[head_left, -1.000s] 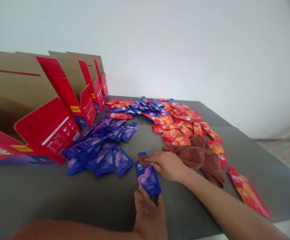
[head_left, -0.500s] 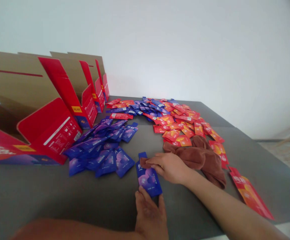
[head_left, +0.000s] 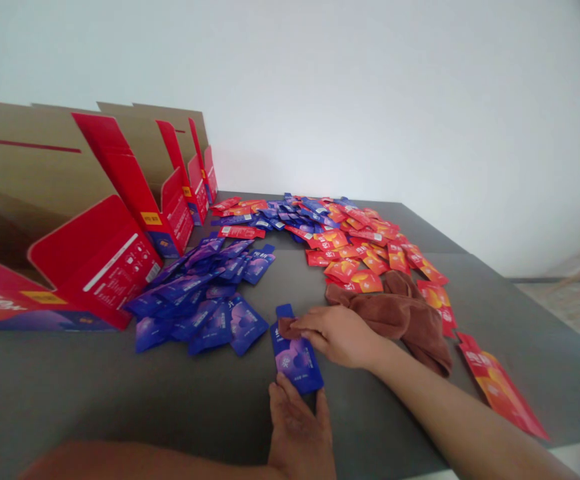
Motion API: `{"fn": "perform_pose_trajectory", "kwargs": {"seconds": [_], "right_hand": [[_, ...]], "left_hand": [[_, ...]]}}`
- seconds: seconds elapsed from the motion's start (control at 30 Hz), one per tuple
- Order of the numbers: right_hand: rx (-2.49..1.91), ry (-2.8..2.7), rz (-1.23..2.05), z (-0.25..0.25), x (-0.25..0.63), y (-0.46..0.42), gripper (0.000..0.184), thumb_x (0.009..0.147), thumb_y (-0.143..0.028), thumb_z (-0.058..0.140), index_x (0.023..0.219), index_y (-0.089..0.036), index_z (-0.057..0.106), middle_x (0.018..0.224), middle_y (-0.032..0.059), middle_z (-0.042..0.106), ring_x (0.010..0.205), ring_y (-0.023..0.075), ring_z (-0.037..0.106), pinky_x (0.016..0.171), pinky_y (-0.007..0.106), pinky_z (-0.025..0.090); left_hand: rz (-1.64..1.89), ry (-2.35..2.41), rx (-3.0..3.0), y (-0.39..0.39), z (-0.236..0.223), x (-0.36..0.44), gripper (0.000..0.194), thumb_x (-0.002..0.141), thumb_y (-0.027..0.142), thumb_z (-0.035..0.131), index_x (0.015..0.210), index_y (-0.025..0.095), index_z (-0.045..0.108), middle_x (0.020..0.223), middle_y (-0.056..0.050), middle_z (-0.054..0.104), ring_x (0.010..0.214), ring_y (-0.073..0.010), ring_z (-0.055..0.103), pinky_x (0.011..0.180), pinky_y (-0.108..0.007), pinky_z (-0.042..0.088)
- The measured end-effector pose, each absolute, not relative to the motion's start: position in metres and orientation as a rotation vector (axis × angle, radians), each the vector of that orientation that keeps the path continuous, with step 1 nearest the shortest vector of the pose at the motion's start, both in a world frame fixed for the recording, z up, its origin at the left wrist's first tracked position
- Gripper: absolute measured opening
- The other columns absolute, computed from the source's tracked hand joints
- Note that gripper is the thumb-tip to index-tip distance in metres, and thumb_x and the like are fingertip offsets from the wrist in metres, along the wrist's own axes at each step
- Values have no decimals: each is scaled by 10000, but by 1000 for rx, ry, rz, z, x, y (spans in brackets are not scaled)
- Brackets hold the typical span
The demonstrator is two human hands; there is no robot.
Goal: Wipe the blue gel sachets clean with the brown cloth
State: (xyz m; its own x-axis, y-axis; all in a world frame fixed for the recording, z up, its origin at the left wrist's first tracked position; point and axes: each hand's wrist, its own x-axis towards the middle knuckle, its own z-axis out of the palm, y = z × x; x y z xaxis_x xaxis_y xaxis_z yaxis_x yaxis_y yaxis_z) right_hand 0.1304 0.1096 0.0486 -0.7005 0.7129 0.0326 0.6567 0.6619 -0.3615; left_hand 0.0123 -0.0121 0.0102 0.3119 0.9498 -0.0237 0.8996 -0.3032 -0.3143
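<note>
A blue and purple sachet (head_left: 296,360) lies lengthwise on the dark grey table, with my left hand (head_left: 300,427) holding its lower end. My right hand (head_left: 339,337) rests across its upper part, and the fingertips press a fold of brown cloth (head_left: 288,327) onto it. A crumpled brown towel (head_left: 415,327) lies just beyond my right wrist. The cloth fold may belong to it, but my hand hides any link.
A loose heap of blue sachets (head_left: 195,310) lies to the left, and red-orange and blue sachets (head_left: 350,250) are spread further back. Red cardboard cartons (head_left: 120,227) stand open at the left. A long red-orange pouch (head_left: 500,390) lies near the table's right edge (head_left: 535,427).
My hands and the blue sachet stay almost in place. Only the view sways slightly.
</note>
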Motion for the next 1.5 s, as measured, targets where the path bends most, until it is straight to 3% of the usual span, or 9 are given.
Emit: {"fn": "perform_pose_trajectory", "kwargs": {"seconds": [0.13,0.37,0.53,0.67,0.9,1.23,1.37,1.5], "right_hand": [[-1234,-2672,422,47,136,116,274,893,-239,392,1061,-228,608,969,45,637,878,166,562,754,268,368],[-773,-2885,566,61,125,94,225,852,-225,453,997,-236,624,903,8,638,809,139,558,696,233,367],[-1065,-2740,473,49,128,107,278,892,-235,398,1084,-236,599,989,38,629,890,152,554,748,250,368],[-1170,-2705,427,47,134,114,277,902,-253,378,1047,-226,612,930,44,633,845,155,560,739,259,369],[-756,-2889,581,62,124,91,237,850,-211,447,1001,-237,627,937,5,639,836,135,559,700,231,363],[-1197,-2684,435,47,132,112,285,907,-258,375,1056,-228,616,936,49,642,847,154,570,728,251,368],[-1000,-2761,517,55,130,104,278,883,-223,411,1089,-231,597,977,37,642,871,148,570,738,243,373],[-794,-2871,605,63,125,92,246,860,-210,442,1026,-240,621,943,8,651,837,137,571,692,228,372]], "left_hand": [[313,-1695,-2299,-13,10,14,471,736,59,515,1088,372,516,1114,-174,619,1014,-284,582,892,-447,425],[272,-1762,-2376,-11,10,12,369,743,169,562,1047,377,560,1106,-153,634,1057,-292,554,912,-459,408],[379,-1683,-2322,-13,6,15,417,774,118,481,1115,356,504,1132,-177,613,1045,-291,563,896,-496,407],[387,-1666,-2289,-14,3,16,405,774,138,476,1115,353,516,1135,-175,615,1043,-298,564,897,-511,397],[273,-1763,-2354,-12,7,13,392,750,136,519,1057,374,567,1111,-138,639,1060,-274,557,932,-456,384],[297,-1702,-2330,-14,3,15,455,749,71,502,1110,346,506,1136,-182,606,1043,-289,565,919,-478,401],[253,-1753,-2366,-13,3,14,413,760,89,496,1092,333,525,1131,-208,603,1057,-301,555,911,-503,402],[210,-1815,-2405,-13,2,13,407,750,123,524,1074,367,546,1134,-151,623,1087,-275,538,948,-483,374]]}}
